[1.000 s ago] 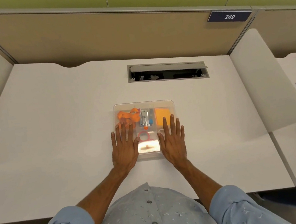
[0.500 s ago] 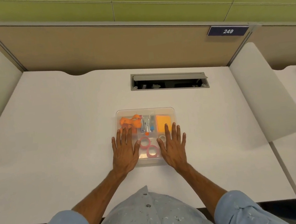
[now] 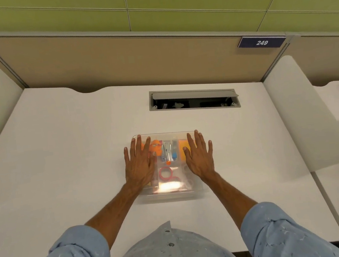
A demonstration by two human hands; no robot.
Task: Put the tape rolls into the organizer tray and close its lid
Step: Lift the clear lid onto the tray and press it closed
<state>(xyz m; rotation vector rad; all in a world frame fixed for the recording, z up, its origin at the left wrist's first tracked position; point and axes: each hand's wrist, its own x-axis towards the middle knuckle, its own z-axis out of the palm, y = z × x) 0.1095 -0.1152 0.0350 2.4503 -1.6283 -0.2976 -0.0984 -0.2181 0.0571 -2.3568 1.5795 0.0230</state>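
Note:
A clear plastic organizer tray (image 3: 171,196) sits mid-desk with its transparent lid lying flat on top. Through the lid I see red tape rolls (image 3: 166,173) in a near compartment, a stapler (image 3: 167,150) in the middle, and orange items at the far left and right. My left hand (image 3: 140,166) lies flat, fingers spread, on the lid's left side. My right hand (image 3: 200,158) lies flat on the lid's right side. Both palms hide the outer compartments. Neither hand holds anything.
An open cable slot (image 3: 194,100) is set into the white desk (image 3: 63,160) behind the tray. White divider panels (image 3: 301,118) stand at both sides, a tan partition with a "249" sign (image 3: 261,43) at the back.
Both hands have slid forward along the lid, from its near half to its far half. The view has tilted slightly.

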